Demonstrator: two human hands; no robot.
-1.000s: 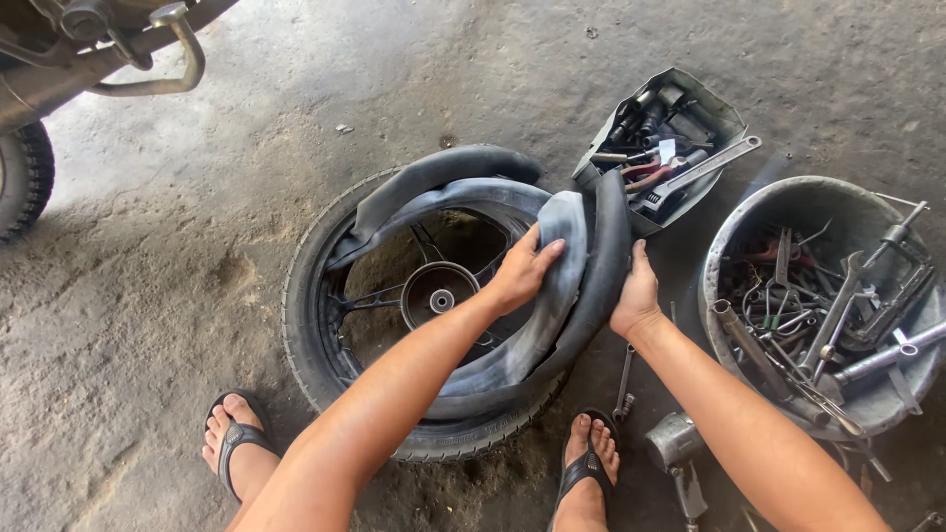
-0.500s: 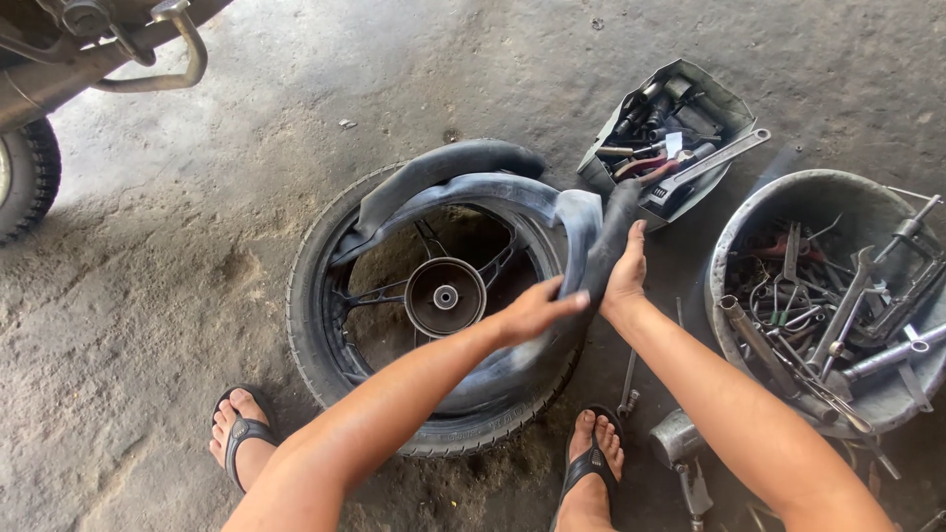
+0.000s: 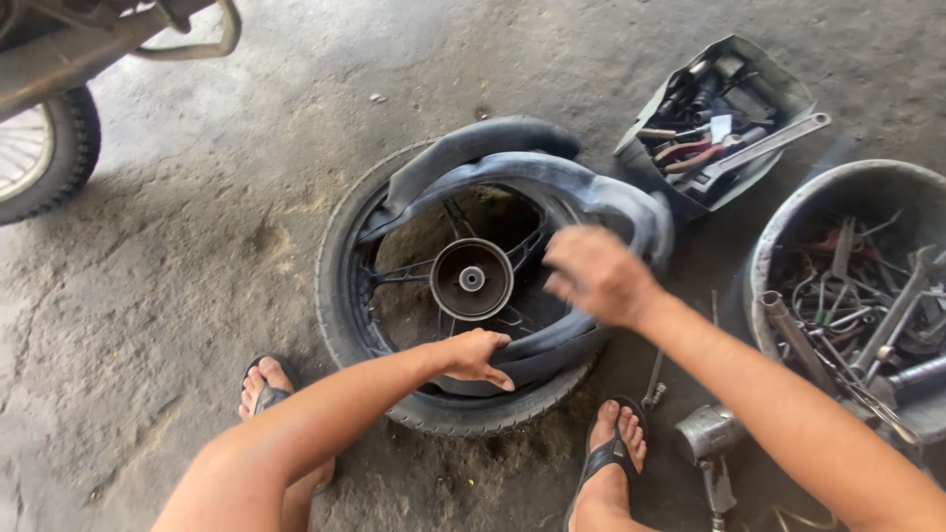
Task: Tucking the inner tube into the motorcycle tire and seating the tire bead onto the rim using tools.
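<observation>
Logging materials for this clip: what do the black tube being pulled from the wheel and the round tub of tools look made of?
Black inner tube: apparently rubber, matte, limp and folding. Round grey tub: seemingly dull, scuffed metal.

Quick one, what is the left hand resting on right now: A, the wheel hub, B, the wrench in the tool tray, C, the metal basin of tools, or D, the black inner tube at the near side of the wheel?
D: the left hand presses on the inner tube at the wheel's near edge, away from the tray and basin.
</observation>
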